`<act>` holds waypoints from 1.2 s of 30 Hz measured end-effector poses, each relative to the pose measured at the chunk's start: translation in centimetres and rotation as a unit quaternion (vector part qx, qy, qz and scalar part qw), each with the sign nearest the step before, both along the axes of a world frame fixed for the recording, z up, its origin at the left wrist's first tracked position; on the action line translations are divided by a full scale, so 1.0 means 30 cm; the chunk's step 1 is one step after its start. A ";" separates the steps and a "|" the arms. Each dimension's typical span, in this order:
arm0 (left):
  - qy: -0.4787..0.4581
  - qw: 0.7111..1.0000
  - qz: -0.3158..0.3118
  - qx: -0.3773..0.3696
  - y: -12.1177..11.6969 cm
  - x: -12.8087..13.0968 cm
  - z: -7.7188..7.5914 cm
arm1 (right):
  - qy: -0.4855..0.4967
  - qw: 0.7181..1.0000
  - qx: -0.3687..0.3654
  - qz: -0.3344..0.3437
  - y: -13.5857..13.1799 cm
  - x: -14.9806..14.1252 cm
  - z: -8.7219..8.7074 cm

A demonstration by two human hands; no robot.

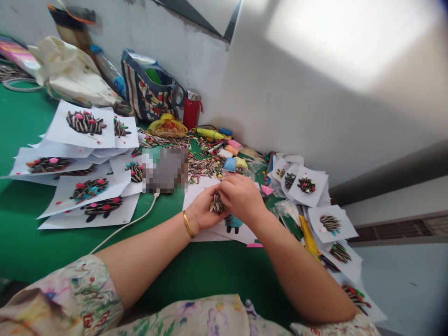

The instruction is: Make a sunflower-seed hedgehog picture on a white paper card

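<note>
My left hand (205, 209), with a gold bangle at the wrist, is cupped around a small heap of striped sunflower seeds (217, 203). My right hand (242, 195) bends over that palm, fingers curled together at the seeds; its fingertips are hidden, so I cannot make out what they pinch. Beneath both hands lie white paper sheets (198, 234). A blue clay shape with dark seed feet (233, 225) shows on the paper below my right hand.
Loose sunflower seeds (203, 169) and soft clay packets (230, 164) spread behind my hands. Stacked seed pictures stand at left (87, 189) and right (308, 186). A white cable (129, 223) runs to a blurred device (168, 170). Farther back are a red flask (191, 111) and a striped bag (140, 91).
</note>
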State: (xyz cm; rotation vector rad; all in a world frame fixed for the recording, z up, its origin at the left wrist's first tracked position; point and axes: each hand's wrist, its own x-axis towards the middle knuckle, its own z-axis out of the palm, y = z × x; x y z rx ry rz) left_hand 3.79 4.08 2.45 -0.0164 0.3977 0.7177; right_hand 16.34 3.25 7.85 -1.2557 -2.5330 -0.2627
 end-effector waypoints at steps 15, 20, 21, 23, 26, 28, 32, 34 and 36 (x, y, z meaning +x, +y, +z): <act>0.014 0.998 0.057 0.001 0.009 -0.014 -0.006 | 0.311 0.919 -0.231 -0.079 -0.225 0.214 -0.166; 0.019 0.998 0.057 -0.003 0.010 -0.012 -0.004 | 0.266 0.932 -0.241 -0.053 -0.243 0.198 -0.172; 0.019 0.998 0.058 -0.005 0.010 -0.012 -0.005 | 0.252 0.939 -0.231 -0.046 -0.243 0.196 -0.173; 0.015 0.998 0.058 -0.004 0.011 -0.011 -0.008 | 0.227 0.950 -0.210 -0.040 -0.243 0.193 -0.176; 0.009 0.998 0.055 0.001 0.012 -0.011 -0.016 | 0.195 0.962 -0.185 -0.043 -0.245 0.192 -0.184; 0.004 0.999 0.053 0.006 0.013 -0.011 -0.019 | 0.173 0.969 -0.171 -0.043 -0.246 0.190 -0.189; 0.001 0.999 0.053 0.007 0.012 -0.011 -0.018 | 0.146 0.977 -0.153 -0.033 -0.245 0.183 -0.194; 0.007 0.998 0.055 0.004 0.011 -0.011 -0.015 | 0.144 0.978 -0.146 -0.031 -0.243 0.181 -0.197; 0.008 0.998 0.055 0.002 0.010 -0.010 -0.013 | 0.141 0.980 -0.140 -0.029 -0.241 0.180 -0.201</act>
